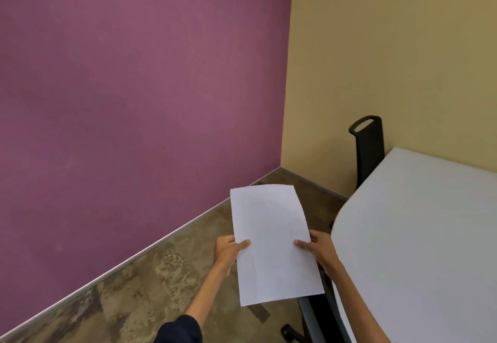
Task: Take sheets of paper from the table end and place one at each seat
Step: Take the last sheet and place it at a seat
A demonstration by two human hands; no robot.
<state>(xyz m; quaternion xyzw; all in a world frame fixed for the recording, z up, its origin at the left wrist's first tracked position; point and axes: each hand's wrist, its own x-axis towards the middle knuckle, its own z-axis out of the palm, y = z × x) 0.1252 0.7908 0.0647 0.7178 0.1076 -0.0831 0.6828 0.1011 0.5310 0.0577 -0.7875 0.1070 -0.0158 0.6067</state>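
Your dark sleeve sits lowest in view, on the left arm. Both hands grip the paper. The left hand pinches its left edge with the thumb on top, and the right hand pinches the right edge the same way. This two-sided hold probably serves to stop the paper sagging and to let you peel off one sheet.

The paper is in the air over the floor, just beside the rounded end of the white table, not on it.

Count:
- two hands
- one table
- one black chair back beyond the table
- one castor base near you, under the table edge

Whether you hold one sheet or several cannot be told.
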